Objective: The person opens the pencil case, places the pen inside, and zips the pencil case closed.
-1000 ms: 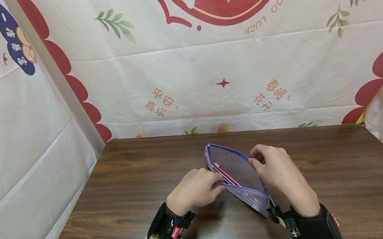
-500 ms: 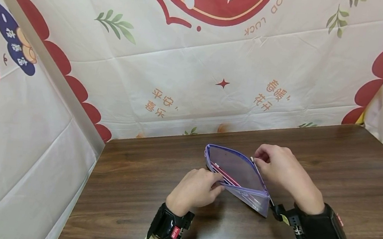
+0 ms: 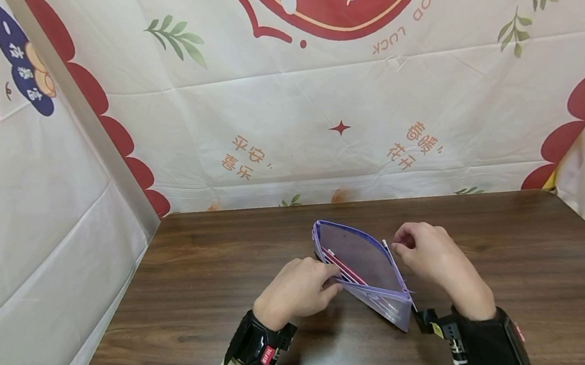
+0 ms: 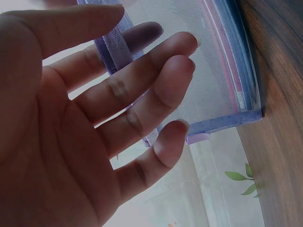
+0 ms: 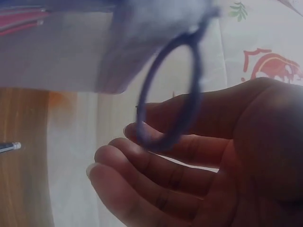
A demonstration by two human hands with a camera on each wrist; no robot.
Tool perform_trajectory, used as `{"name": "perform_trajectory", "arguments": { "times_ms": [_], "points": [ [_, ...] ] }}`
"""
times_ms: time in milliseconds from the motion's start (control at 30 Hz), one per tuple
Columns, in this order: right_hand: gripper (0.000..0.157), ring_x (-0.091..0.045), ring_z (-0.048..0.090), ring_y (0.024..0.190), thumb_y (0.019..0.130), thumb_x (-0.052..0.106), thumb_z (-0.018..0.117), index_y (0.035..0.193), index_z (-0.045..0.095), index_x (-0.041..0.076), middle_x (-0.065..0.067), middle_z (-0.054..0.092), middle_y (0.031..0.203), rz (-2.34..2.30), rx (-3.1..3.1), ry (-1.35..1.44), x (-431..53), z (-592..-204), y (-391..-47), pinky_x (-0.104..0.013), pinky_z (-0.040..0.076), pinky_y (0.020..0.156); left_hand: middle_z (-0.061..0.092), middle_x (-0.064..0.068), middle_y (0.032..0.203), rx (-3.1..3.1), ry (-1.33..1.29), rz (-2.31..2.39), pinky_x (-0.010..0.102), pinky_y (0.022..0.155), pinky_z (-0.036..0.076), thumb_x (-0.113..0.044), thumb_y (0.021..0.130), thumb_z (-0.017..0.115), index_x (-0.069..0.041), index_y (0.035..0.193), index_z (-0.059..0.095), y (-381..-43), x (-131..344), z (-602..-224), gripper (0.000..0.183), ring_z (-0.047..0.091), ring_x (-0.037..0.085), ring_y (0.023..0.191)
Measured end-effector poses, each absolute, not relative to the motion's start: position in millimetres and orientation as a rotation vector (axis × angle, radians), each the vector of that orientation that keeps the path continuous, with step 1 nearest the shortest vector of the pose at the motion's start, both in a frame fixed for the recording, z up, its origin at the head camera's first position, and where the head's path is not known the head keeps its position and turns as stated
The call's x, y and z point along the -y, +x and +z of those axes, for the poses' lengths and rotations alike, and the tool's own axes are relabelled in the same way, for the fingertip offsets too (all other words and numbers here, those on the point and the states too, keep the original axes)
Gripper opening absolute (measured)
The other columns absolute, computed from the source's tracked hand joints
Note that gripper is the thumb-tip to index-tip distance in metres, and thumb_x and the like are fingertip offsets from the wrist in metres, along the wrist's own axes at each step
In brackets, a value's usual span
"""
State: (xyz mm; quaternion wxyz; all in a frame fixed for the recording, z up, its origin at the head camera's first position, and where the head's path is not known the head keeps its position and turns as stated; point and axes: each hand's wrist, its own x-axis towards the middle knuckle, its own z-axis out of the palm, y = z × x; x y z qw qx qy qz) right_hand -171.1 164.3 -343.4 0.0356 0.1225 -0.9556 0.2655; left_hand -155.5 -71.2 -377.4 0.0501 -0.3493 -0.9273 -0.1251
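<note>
A purple mesh pencil pouch (image 3: 392, 308) stands unzipped on the table, with its mouth spread wide. Several red and white pens or pencils (image 3: 344, 265) lie inside. At the near rim, my left hand (image 3: 295, 288) pinches the edge; in the left wrist view the thumb is outside and the index finger shows through the mesh. My right hand (image 3: 433, 253) hovers beyond the pouch's right side, fingers loosely bent, nothing visible between them. A slim stick with a white end (image 3: 385, 243) shows along the pouch's far side. The right wrist view shows a purple loop (image 5: 194, 85) in front of the fingers.
The brown wooden table (image 3: 193, 291) spreads around the pouch. A printed white cloth (image 3: 302, 99) hangs behind the table's far edge, and similar cloth panels (image 3: 43, 226) stand at the left and right.
My right hand has drawn back to the right from the pouch's far rim, uncovering the stick's white end. My left hand and the pouch stay nearly still.
</note>
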Motion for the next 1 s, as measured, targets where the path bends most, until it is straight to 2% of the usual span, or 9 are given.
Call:
{"name": "perform_trajectory", "arguments": {
  "times_ms": [500,667,1000],
  "points": [
    [0.008,-0.024,0.056,0.074,0.084,0.009,0.062,0.084,0.065,0.001,-0.01,0.063,0.078,0.799,3.004,0.38,-174.3,-362.4,-187.5,-0.045,0.047,0.066,0.037,-0.012,0.056,2.816,-1.069,-0.383,0.019,0.043,0.026,-0.028,0.088,0.062,-0.019,0.071,0.052,-155.1,71.6,-377.6,0.022,0.037,0.001,0.047],
    [0.01,-0.024,0.055,0.073,0.084,0.009,0.061,0.087,0.064,0.0,-0.011,0.062,0.079,0.822,3.075,0.354,-176.8,-369.1,-191.8,-0.043,0.046,0.065,0.037,-0.012,0.056,2.823,-1.067,-0.392,0.018,0.043,0.026,-0.028,0.088,0.062,-0.02,0.071,0.052,-155.4,71.5,-377.8,0.021,0.037,0.001,0.046],
    [0.006,-0.022,0.055,0.07,0.081,0.007,0.062,0.082,0.064,0.001,-0.01,0.063,0.078,0.855,3.132,0.312,-178.5,-382.9,-198.3,-0.039,0.047,0.061,0.036,-0.012,0.055,2.824,-1.067,-0.39,0.018,0.043,0.026,-0.028,0.088,0.062,-0.02,0.072,0.053,-155.6,71.5,-377.6,0.02,0.038,0.001,0.047]
  ]
}}
